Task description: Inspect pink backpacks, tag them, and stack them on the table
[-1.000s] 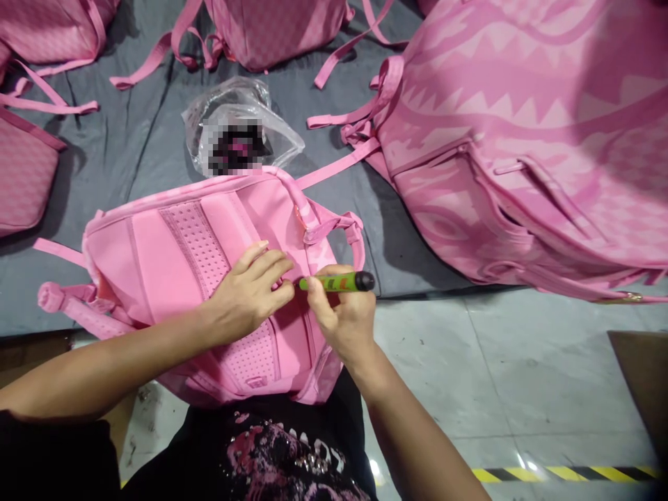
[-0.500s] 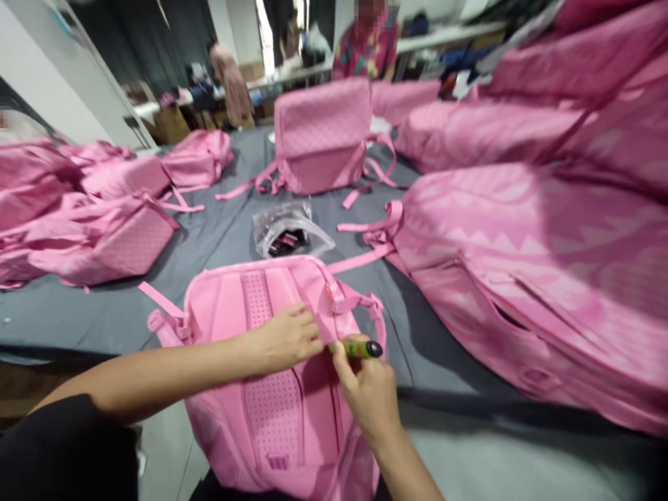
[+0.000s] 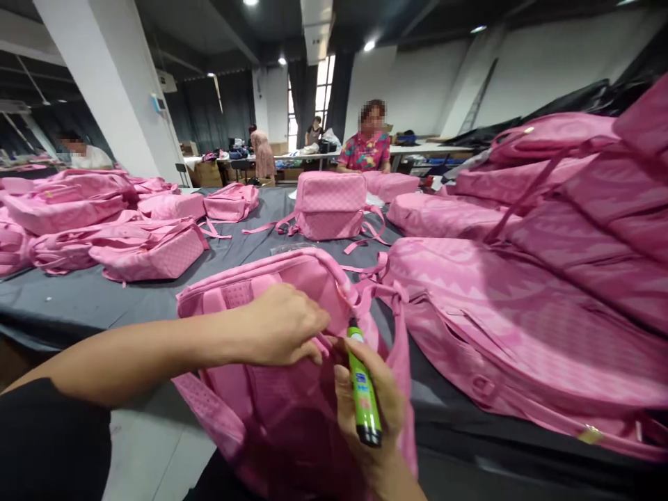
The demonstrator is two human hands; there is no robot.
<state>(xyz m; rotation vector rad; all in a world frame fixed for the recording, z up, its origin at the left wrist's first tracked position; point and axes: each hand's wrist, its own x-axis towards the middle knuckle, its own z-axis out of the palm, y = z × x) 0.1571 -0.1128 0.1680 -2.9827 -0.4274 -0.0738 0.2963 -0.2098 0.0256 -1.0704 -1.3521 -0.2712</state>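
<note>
1. Big, soft pink cloth backpack (image 3: 297, 417) leans on the grey cloth-covered counter (image 3: 130, 299).
2. Left hand (image 3: 287, 323) pinches its cloth, maybe keeping it still.
3. Right hand (image 3: 383, 393) grips a green plastic marker (image 3: 362, 393) beside it.

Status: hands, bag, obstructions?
Left hand on pink backpack, grip unclear. Right hand holding green marker. Large patterned backpack close by, right side.

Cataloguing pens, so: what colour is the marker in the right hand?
The marker is green with black ends, clearest in the head view.
</note>
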